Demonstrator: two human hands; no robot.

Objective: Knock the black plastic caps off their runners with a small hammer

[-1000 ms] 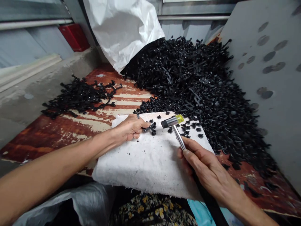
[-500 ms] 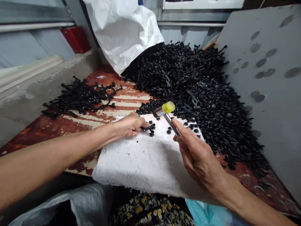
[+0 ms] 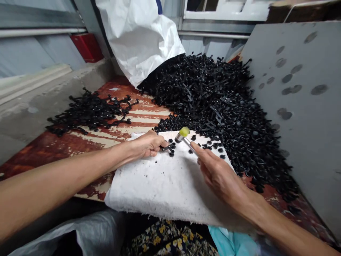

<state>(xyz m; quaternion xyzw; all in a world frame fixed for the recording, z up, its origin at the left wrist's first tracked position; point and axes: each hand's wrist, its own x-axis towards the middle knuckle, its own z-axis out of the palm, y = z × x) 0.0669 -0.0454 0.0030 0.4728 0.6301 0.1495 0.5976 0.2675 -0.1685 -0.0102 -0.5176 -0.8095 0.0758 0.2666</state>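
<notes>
My left hand is closed on one end of a black branched piece with round knobs, which lies on a folded white cloth. My right hand grips the metal handle of a small mallet with a dark face and a yellow-green face. The mallet head is just beyond and to the right of the branched piece; whether it touches is hard to tell. Several loose black round-headed pieces lie on the cloth to the right.
A large heap of black pieces spreads behind and to the right, spilling from a white sack. Branched black strips are piled at the left on the worn red tabletop. A grey spotted panel borders the right side.
My right hand has brought the mallet down and slightly left, closer to the branched piece. My left hand keeps its grip in nearly the same place. The view has tilted slightly up.
</notes>
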